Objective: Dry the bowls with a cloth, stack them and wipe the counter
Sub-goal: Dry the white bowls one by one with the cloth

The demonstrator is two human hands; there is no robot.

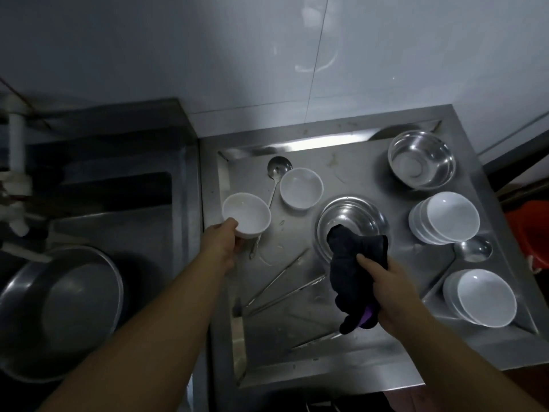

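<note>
No readable text, labels, brands or numbers anywhere here

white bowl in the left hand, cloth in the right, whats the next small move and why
Probably bring the dark cloth across into the white bowl and start rubbing its inside. The left hand holds that bowl by its near rim, lifted off the steel counter, while the right hand grips the cloth apart from it, over the steel bowl. Two stacks of white bowls sit at the right.

A pale grey panelled wall (297, 55) is seen beyond both hands, lit dimly with a faint sheen. A dark steel sink unit (118, 179) is set left of the left hand, beside white pipes (16, 138).
</note>
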